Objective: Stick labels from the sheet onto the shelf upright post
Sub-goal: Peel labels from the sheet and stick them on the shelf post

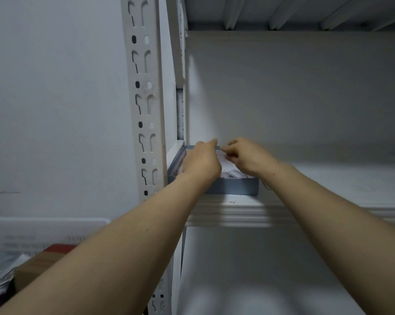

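At lower left, a cardboard box [32, 267] sits before a white basket [44, 228]. Both forearms reach over the shelf [237, 212] edge. A blue-grey tray [235, 187] on the shelf, just beside the upright post [146, 87], holds the label sheet [231, 170]. The left hand [201, 161] covers the tray's left part; its grip cannot be determined. The right hand [249, 158], fingers curled, pinches the sheet. The fingertips of both hands nearly meet.

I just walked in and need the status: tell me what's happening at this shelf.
Someone has both hands in a shallow box on the shelf, beside the post. The right hand, fingers curled, pinches at the white sheet inside. The left hand reaches in beside it, its fingers mostly hidden. No label shows on the post yet.
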Available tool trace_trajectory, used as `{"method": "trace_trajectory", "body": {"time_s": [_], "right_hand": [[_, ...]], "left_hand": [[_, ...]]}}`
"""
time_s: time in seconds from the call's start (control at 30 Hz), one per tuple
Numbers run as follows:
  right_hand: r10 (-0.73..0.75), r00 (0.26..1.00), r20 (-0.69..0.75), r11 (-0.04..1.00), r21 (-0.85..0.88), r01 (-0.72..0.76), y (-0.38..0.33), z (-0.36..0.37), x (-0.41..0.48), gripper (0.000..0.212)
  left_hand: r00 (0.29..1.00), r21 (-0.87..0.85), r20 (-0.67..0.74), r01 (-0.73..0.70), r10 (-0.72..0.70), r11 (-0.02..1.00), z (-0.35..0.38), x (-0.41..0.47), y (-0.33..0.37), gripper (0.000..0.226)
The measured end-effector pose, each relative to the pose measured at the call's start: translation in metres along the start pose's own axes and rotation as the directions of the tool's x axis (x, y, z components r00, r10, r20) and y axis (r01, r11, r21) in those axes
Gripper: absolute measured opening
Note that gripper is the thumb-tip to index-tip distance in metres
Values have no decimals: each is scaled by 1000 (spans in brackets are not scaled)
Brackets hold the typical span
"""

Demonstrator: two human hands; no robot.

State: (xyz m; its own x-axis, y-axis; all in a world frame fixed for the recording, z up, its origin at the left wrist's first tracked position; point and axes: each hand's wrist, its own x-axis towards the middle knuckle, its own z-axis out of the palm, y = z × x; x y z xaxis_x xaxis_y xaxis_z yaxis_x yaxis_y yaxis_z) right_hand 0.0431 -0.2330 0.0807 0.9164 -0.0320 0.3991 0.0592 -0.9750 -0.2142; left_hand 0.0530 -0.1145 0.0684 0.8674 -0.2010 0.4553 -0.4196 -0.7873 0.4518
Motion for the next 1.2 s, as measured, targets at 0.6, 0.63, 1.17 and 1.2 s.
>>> {"method": "trace_trajectory", "body": {"time_s": [0.6, 0.63, 1.17, 1.2], "right_hand": [[83, 997, 8, 375, 926, -39, -97, 53, -71, 30], [87, 996, 37, 341, 938, -64, -101, 56, -70, 32], [77, 997, -26, 356, 935, -3, -108, 72, -64, 53], [75, 997, -31, 358, 934, 3, -109, 72, -64, 53]], "left_hand": [[850, -779, -296, 50, -436, 625, -1, -124, -95, 73], [862, -817, -235, 76, -450, 572, -2, -124, -101, 73], [926, -966, -96, 2, -365, 257, 10, -110, -115, 21], [924, -968, -93, 3, -371, 251, 11, -110, -115, 21]]}}
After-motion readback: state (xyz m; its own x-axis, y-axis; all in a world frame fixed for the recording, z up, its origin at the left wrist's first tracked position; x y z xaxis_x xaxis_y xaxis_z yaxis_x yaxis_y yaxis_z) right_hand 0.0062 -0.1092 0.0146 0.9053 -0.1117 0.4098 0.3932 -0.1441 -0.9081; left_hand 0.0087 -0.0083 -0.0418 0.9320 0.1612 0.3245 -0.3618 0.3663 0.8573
